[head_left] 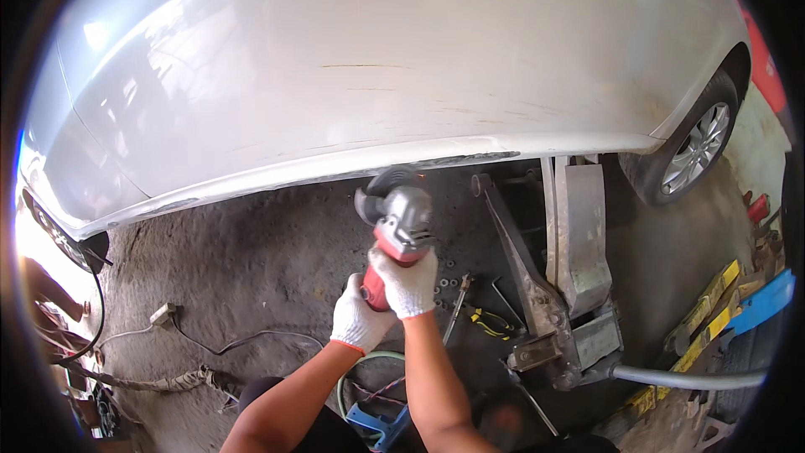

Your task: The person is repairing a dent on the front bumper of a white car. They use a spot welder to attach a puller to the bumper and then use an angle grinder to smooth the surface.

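Observation:
Both of my hands, in white knit gloves, are closed around a red and silver angle grinder (402, 222). My left hand (359, 319) wraps the red rear body, while my right hand (407, 283) grips it farther forward, near the silver head. The grinder's disc (392, 178) is blurred and sits at the lower sill of a silver-white car (419, 50). Small orange specks show beside the disc. A dark, bare-looking strip (474, 158) runs along the sill to the right of it. Scratches mark the door panel above.
A metal lift or pulling frame (583, 235) stands under the sill at right, with a thick pipe (688, 379) leading off. Yellow-handled pliers (490, 325), a wrench (457, 306) and several nuts lie on the floor. A cable (251, 337) crosses at left; a blue tool (377, 428) lies below my arms.

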A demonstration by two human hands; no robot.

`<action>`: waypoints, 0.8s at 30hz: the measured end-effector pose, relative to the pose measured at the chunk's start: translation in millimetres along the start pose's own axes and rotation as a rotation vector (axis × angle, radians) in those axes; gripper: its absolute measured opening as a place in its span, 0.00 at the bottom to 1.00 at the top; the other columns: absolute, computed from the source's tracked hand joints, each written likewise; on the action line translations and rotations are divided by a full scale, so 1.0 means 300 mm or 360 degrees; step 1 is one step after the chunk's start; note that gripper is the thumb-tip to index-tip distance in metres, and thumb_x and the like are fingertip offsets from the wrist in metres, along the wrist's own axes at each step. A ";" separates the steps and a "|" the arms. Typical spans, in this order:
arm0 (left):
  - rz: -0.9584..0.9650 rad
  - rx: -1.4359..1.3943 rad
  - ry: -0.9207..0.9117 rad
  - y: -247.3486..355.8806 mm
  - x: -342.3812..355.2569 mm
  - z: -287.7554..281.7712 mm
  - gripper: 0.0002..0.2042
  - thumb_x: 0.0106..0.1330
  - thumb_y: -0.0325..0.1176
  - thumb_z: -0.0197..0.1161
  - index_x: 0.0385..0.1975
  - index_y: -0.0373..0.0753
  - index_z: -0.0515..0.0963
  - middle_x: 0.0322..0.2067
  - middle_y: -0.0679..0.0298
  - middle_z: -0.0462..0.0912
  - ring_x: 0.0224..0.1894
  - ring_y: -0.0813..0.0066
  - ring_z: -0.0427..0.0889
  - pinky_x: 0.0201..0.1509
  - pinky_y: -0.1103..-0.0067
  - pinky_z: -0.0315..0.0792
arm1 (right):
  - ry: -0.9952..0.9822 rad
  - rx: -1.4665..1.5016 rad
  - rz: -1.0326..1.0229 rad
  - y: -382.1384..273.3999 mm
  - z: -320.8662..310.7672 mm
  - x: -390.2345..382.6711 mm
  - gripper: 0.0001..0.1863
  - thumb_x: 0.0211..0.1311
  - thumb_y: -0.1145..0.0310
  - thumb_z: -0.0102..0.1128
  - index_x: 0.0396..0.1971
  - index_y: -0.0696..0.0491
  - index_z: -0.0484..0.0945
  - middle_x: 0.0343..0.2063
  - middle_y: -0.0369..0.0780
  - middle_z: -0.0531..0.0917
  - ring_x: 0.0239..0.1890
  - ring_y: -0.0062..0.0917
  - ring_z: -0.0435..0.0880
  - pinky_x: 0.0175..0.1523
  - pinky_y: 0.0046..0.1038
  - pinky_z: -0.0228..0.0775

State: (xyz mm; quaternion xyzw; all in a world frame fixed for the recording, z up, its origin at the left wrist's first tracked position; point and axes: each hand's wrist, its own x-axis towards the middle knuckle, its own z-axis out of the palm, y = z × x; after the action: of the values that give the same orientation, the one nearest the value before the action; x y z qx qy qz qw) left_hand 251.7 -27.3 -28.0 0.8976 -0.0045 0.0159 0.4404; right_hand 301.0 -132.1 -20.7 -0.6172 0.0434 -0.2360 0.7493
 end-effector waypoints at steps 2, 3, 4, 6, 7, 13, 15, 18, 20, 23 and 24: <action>-0.0006 0.0044 -0.0113 0.055 0.011 -0.027 0.38 0.44 0.47 0.78 0.52 0.31 0.69 0.37 0.42 0.84 0.44 0.45 0.85 0.47 0.64 0.78 | 0.0070 0.0057 0.0199 -0.033 -0.017 0.008 0.23 0.47 0.72 0.76 0.44 0.60 0.79 0.39 0.40 0.85 0.40 0.23 0.84 0.48 0.31 0.76; -0.0071 0.0034 -0.0204 0.062 0.012 -0.035 0.40 0.44 0.47 0.78 0.54 0.29 0.68 0.40 0.41 0.84 0.46 0.45 0.85 0.49 0.65 0.78 | 0.0105 -0.0209 0.0132 -0.062 -0.022 0.002 0.25 0.47 0.71 0.77 0.45 0.61 0.77 0.40 0.41 0.85 0.40 0.24 0.84 0.49 0.31 0.76; -0.0037 -0.0016 -0.0172 0.033 0.012 -0.017 0.42 0.44 0.47 0.79 0.56 0.28 0.67 0.41 0.41 0.84 0.47 0.47 0.85 0.50 0.66 0.78 | 0.0142 -0.0227 0.0055 -0.059 -0.010 -0.001 0.27 0.46 0.67 0.78 0.45 0.62 0.77 0.39 0.44 0.86 0.38 0.28 0.85 0.47 0.32 0.77; 0.0012 -0.0096 -0.0136 -0.017 0.011 0.011 0.45 0.44 0.48 0.79 0.58 0.26 0.65 0.43 0.41 0.84 0.48 0.49 0.85 0.51 0.67 0.78 | 0.0185 -0.0309 -0.0047 -0.065 0.009 -0.006 0.30 0.45 0.63 0.79 0.45 0.63 0.76 0.37 0.46 0.86 0.37 0.32 0.87 0.46 0.33 0.78; 0.0030 -0.0122 -0.0140 -0.029 0.013 0.015 0.47 0.43 0.49 0.79 0.60 0.26 0.65 0.44 0.41 0.84 0.49 0.50 0.85 0.51 0.67 0.78 | 0.0200 -0.0373 -0.0069 -0.071 0.011 -0.010 0.30 0.44 0.63 0.79 0.45 0.63 0.76 0.38 0.47 0.86 0.38 0.33 0.87 0.47 0.33 0.77; 0.0024 -0.0174 -0.0271 -0.001 0.025 0.001 0.51 0.43 0.50 0.80 0.63 0.24 0.61 0.47 0.41 0.83 0.53 0.52 0.84 0.55 0.68 0.77 | 0.0226 -0.0419 0.0080 -0.113 0.003 -0.008 0.31 0.44 0.64 0.80 0.46 0.63 0.75 0.41 0.46 0.86 0.43 0.31 0.86 0.51 0.33 0.76; 0.0038 -0.0148 -0.0269 -0.021 0.020 0.007 0.52 0.43 0.50 0.80 0.64 0.24 0.61 0.49 0.41 0.83 0.55 0.52 0.83 0.56 0.68 0.76 | 0.0230 -0.0443 0.0070 -0.094 0.003 -0.019 0.30 0.44 0.64 0.80 0.45 0.63 0.75 0.41 0.46 0.86 0.42 0.31 0.86 0.51 0.33 0.76; -0.0078 -0.0173 -0.0387 0.055 0.037 -0.018 0.54 0.43 0.51 0.80 0.65 0.23 0.59 0.52 0.39 0.80 0.58 0.52 0.81 0.59 0.67 0.75 | 0.0241 -0.0440 0.0078 -0.117 -0.007 -0.001 0.31 0.44 0.64 0.80 0.45 0.63 0.75 0.41 0.45 0.86 0.42 0.30 0.86 0.51 0.32 0.76; -0.0035 -0.0238 -0.0353 -0.016 0.024 0.021 0.54 0.43 0.51 0.80 0.66 0.24 0.59 0.53 0.39 0.80 0.58 0.52 0.80 0.59 0.67 0.75 | 0.0287 -0.0529 0.0065 -0.070 -0.011 -0.016 0.31 0.44 0.64 0.80 0.45 0.63 0.75 0.41 0.45 0.86 0.42 0.30 0.86 0.50 0.32 0.76; 0.0009 -0.0320 -0.0260 -0.105 0.028 0.082 0.53 0.42 0.50 0.81 0.65 0.24 0.60 0.52 0.39 0.81 0.58 0.51 0.81 0.59 0.67 0.75 | 0.0221 -0.0636 -0.0055 -0.066 -0.013 -0.013 0.38 0.41 0.57 0.81 0.46 0.67 0.74 0.36 0.52 0.86 0.39 0.41 0.89 0.45 0.36 0.80; -0.0009 -0.0312 -0.0297 -0.049 0.035 0.077 0.53 0.42 0.49 0.81 0.65 0.24 0.60 0.52 0.39 0.80 0.58 0.51 0.81 0.59 0.67 0.75 | 0.0247 -0.0626 -0.0009 -0.082 -0.031 0.002 0.36 0.41 0.58 0.81 0.46 0.66 0.74 0.37 0.50 0.86 0.40 0.39 0.88 0.47 0.35 0.79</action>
State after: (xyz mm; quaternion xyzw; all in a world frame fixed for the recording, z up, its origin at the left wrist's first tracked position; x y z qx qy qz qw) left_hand 263.0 -36.6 -53.5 0.8478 -0.0444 -0.0695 0.5238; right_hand 290.9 -143.9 0.5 -0.7317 0.1444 -0.2719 0.6081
